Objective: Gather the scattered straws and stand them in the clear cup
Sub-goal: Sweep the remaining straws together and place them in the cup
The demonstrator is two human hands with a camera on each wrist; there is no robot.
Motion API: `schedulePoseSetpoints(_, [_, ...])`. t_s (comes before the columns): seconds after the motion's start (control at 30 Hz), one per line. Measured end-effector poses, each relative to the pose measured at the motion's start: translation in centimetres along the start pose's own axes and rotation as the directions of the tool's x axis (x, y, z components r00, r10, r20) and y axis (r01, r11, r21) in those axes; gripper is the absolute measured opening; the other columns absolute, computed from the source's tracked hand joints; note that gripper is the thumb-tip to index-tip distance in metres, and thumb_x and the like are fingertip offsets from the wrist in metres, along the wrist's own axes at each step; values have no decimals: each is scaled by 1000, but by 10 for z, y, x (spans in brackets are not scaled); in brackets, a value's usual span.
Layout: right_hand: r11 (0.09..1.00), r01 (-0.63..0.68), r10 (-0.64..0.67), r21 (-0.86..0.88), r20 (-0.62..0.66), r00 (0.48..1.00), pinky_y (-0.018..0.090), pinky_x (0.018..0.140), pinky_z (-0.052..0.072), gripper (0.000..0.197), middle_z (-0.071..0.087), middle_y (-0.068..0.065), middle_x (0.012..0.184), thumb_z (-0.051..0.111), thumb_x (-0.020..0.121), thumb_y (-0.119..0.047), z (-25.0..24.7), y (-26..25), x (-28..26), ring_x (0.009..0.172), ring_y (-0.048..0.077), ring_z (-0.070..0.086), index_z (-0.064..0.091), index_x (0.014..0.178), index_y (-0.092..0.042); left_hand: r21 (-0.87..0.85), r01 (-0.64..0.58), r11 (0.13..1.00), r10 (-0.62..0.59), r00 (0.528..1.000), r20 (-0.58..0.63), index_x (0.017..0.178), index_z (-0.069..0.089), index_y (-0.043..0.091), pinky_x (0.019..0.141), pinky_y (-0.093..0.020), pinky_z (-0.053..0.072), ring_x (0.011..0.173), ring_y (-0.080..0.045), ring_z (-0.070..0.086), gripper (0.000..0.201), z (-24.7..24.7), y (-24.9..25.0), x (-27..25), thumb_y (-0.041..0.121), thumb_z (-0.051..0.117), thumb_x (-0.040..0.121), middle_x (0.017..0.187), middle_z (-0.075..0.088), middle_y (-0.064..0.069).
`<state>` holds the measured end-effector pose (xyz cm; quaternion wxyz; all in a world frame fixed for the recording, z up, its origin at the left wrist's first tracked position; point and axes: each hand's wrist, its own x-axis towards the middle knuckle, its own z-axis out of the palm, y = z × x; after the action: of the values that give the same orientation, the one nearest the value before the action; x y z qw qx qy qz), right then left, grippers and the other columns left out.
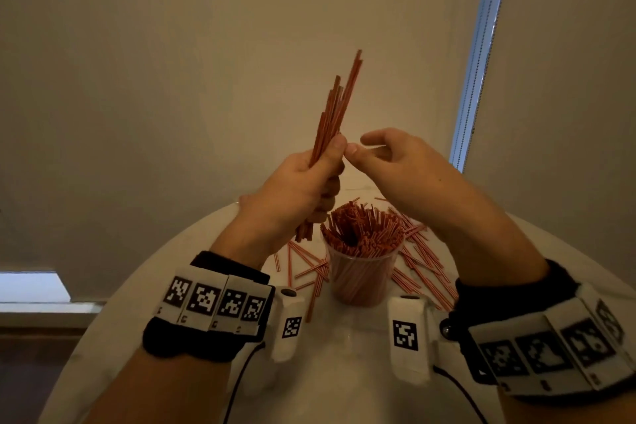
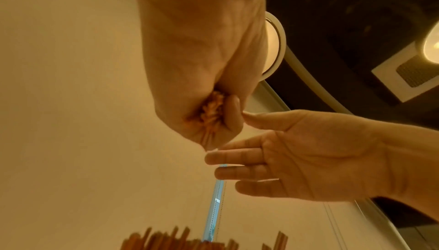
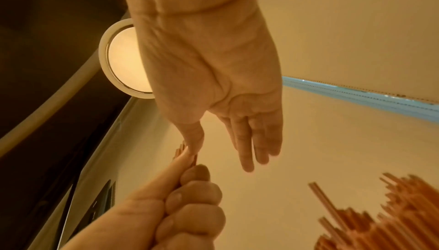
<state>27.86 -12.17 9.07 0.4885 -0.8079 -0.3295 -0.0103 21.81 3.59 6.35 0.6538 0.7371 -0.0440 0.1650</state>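
My left hand (image 1: 309, 179) grips a bundle of red-striped straws (image 1: 335, 110) in a fist, held upright above the table. The bundle's lower ends (image 2: 212, 108) show inside the fist in the left wrist view. My right hand (image 1: 389, 155) is beside it with straight fingers (image 2: 240, 157) and holds nothing; its thumb tip touches the left thumb. Below stands the clear cup (image 1: 359, 280), packed with upright straws (image 1: 364, 227). Several loose straws (image 1: 418, 258) lie on the white table (image 1: 344, 372) around the cup.
More loose straws (image 1: 299, 262) lie left of the cup. A plain wall rises behind the round table, with a window strip (image 1: 478, 55) at the right. A round ceiling lamp (image 3: 121, 59) shows in the wrist views.
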Motion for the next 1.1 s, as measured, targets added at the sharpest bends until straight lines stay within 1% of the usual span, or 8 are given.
schedulePoseSetpoints(0.2, [962, 11, -23, 271, 43, 999, 37, 101, 45, 52, 67, -12, 120, 63, 81, -61, 0, -1, 3, 115, 5, 59, 62, 125, -32, 191, 1, 982, -9, 999, 40, 85, 54, 22, 45, -24, 29, 50, -10, 33, 36, -8, 11, -6, 54, 54, 98, 61, 41, 8])
schedulePoseSetpoints(0.37, [930, 72, -90, 360, 32, 995, 36, 95, 51, 21, 77, -8, 100, 69, 91, -32, 10, -5, -1, 98, 6, 71, 65, 109, -21, 406, -67, 911, -4, 985, 172, 83, 61, 33, 44, -23, 38, 48, -10, 41, 21, 4, 5, -8, 40, 56, 102, 57, 47, 8])
schedulePoseSetpoints(0.47, [932, 62, -80, 357, 36, 996, 38, 99, 47, 25, 76, -5, 102, 72, 88, -34, 7, -2, 0, 102, 8, 70, 67, 108, -21, 435, -35, 900, -43, 985, 168, 72, 62, 36, 44, -24, 36, 44, -8, 40, 31, 1, 4, -7, 46, 56, 101, 53, 46, 10])
schedulePoseSetpoints(0.57, [912, 46, 20, 408, -155, 988, 43, 103, 45, 49, 70, -7, 114, 68, 85, -56, -7, 4, 5, 108, 10, 66, 61, 121, -24, 582, -13, 813, -114, 977, 181, 81, 54, 20, 47, -29, 38, 46, -11, 40, 42, -9, 1, -6, 59, 58, 96, 58, 47, 7])
schedulePoseSetpoints(0.67, [884, 91, 91, 457, -362, 928, 45, 101, 48, 41, 71, -10, 111, 52, 94, -58, -17, 5, 7, 103, 5, 68, 59, 119, -27, 732, -65, 678, -100, 979, 180, 76, 53, 21, 48, -23, 38, 45, -7, 41, 43, -8, -4, -3, 58, 56, 97, 54, 47, 11])
schedulePoseSetpoints(0.87, [992, 0, -6, 128, 48, 999, 22, 73, 44, 49, 70, -11, 98, 33, 102, -58, 21, 0, 2, 89, -1, 63, 63, 121, -25, 761, -141, 633, 22, 986, 165, 92, 55, 37, 52, -12, 41, 59, 3, 60, 9, 3, -8, 1, 38, 58, 101, 71, 64, 17])
schedulePoseSetpoints(1.0, [969, 95, -107, -227, -43, 993, 26, 70, 42, 35, 62, -6, 100, 40, 103, -49, 23, 1, 2, 91, 11, 59, 61, 112, -22, 811, -104, 576, -9, 991, 133, 79, 58, 33, 44, -14, 37, 46, 0, 54, 19, -3, -6, 0, 39, 60, 97, 57, 62, 15])
schedulePoseSetpoints(1.1, [890, 132, -171, -436, -51, 984, 27, 67, 45, 24, 62, -1, 96, 47, 102, -38, 23, 0, 3, 86, 16, 59, 61, 107, -20, 823, -56, 566, -15, 997, 78, 100, 64, 31, 56, -18, 50, 62, 0, 64, 24, -2, -4, 0, 50, 68, 85, 79, 69, 10])
